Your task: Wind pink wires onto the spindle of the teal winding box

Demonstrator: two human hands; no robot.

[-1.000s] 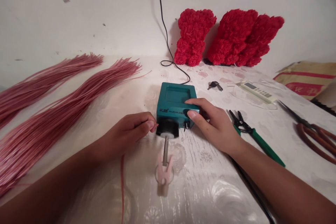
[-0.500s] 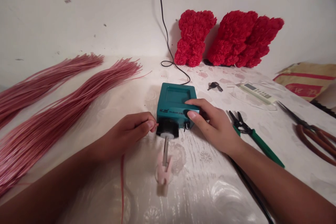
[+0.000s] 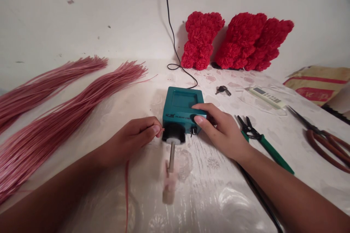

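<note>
Pink strand (image 3: pixel 163 130) | left hand (image 3: pixel 128 140): grip clenched on it | right hand (image 3: pixel 222 131): grip released, on teal box (image 3: pixel 183 102)

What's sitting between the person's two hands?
In the head view, a teal box with a black round end and a metal rod sits between the left hand and the right hand.

Your teal box (image 3: pixel 183 101): smooth plastic. Shaft (image 3: pixel 171 156) below it: shiny metal. Strands (image 3: pixel 68 123) left of it: glossy pink.
</note>
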